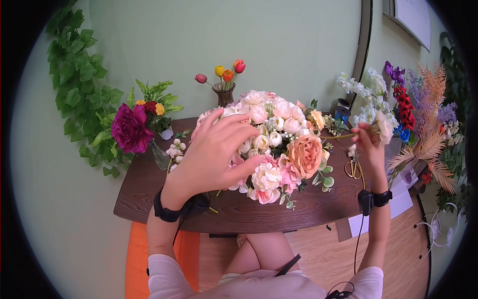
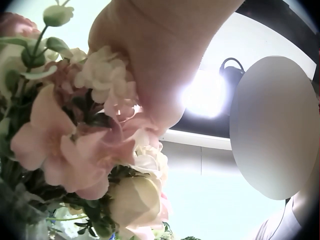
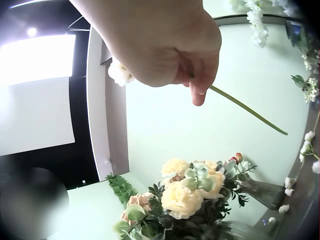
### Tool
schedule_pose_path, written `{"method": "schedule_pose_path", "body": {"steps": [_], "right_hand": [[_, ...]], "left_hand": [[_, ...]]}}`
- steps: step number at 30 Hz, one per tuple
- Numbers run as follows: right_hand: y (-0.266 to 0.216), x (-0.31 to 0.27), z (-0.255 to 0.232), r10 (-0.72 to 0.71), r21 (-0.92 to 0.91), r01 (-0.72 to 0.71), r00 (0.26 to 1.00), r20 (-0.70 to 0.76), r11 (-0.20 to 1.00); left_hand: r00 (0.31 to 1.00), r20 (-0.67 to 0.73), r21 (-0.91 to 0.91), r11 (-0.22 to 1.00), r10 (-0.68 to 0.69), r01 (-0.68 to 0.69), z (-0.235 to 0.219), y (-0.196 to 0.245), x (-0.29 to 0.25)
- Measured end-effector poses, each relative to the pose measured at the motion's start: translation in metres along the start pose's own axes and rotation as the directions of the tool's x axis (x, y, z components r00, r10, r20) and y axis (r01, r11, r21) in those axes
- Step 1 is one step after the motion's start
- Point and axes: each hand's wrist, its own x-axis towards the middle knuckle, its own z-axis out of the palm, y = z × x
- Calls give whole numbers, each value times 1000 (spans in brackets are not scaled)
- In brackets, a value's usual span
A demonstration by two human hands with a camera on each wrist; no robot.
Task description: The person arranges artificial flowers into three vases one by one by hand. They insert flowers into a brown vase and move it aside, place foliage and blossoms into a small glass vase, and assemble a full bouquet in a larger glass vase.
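A full bouquet of artificial flowers (image 1: 275, 139) stands on the dark wooden table, with white buds, pink blossoms and one large peach rose (image 1: 304, 157). Over its left side my left hand (image 1: 214, 149) rests with the fingers loosely spread. In the left wrist view that hand lies right against pink petals (image 2: 80, 150); its fingertips are hidden. To the right of the bouquet, my right hand (image 1: 369, 144) pinches the green stem (image 3: 247, 107) of a single pale flower (image 1: 384, 127). The flower head points right, and the bare stem end reaches left toward the bouquet.
Gold-handled scissors (image 1: 352, 170) lie right of the bouquet. A vase with tulips (image 1: 224, 92) stands behind it, and a purple flower (image 1: 132, 128) in glass stands at left. Tall dried and artificial stems (image 1: 423, 114) crowd the right edge. A blue-and-black spool (image 1: 342, 112) is at the back.
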Motion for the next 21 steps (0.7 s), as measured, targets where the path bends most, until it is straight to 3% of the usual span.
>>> {"method": "schedule_pose_path", "body": {"steps": [1,4,6,7,9,13,15,16,21], "right_hand": [[-14,4,-1,0,-1,0,1000,2,1000],[-55,17,-3,-281,-147,265,955,-98,953],[-87,20,7,-452,-214,418,880,-144,883],[-96,23,8,-470,-203,434,862,-192,878],[-114,27,19,-499,22,520,829,-253,854],[-144,23,45,-537,121,568,816,-216,814],[-152,22,57,-594,241,594,800,-79,768],[-155,22,63,-595,240,595,800,-81,767],[-167,16,94,-545,342,511,838,5,789]], "left_hand": [[1000,-1,-1,1000,-2,2,1,1,1],[999,26,-38,999,-32,33,2,3,2],[999,45,0,1000,-16,16,2,6,1],[999,45,-2,1000,-16,16,3,7,0],[999,-17,36,999,33,-32,5,7,-2],[1000,-3,22,1000,-1,1,6,10,-2],[1000,-20,52,998,21,-20,6,11,-2],[1000,-20,52,998,23,-22,5,12,-2],[996,74,30,998,-51,49,2,13,-5]]}}
